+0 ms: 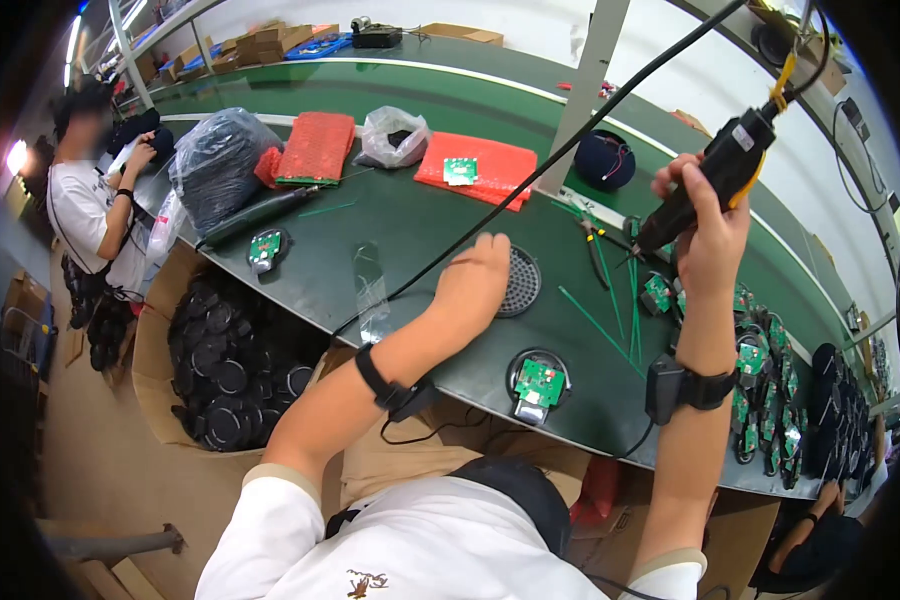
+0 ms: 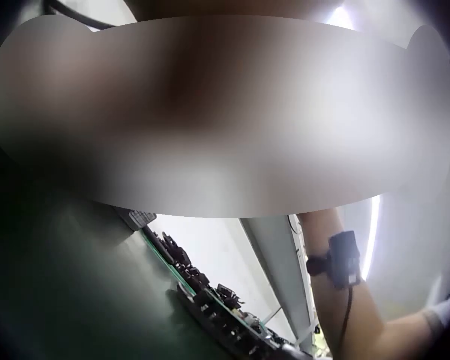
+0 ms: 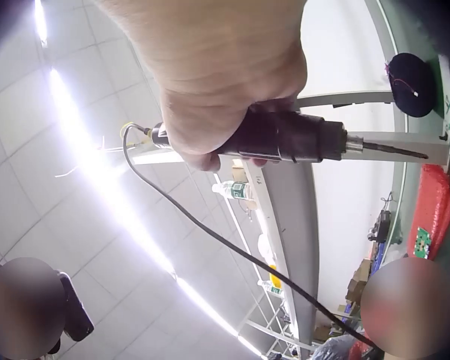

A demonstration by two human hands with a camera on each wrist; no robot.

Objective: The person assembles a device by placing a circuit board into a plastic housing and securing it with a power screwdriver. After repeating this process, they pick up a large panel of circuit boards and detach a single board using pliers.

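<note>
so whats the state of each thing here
power screwdriver: gripped in the right hand, tip down
round grille: flat on the table, left hand over its edge, grip unclear
pliers: lying down, handles spread
cardboard box: open, holding black round parts
nearest circuit board: green side up, on a round black part

The white shirt (image 1: 410, 545) has beige sleeve edges (image 1: 286, 477) and a brown emblem (image 1: 367, 583), with cabled black wristbands (image 1: 710, 390).

the counter (image 1: 435, 375) is dark green, the circuit board (image 1: 540, 381) bright green, the bubble-wrap packs (image 1: 316, 146) red, the electric screwdriver (image 1: 708, 178) black, the shirt (image 1: 410, 550) white.
</note>
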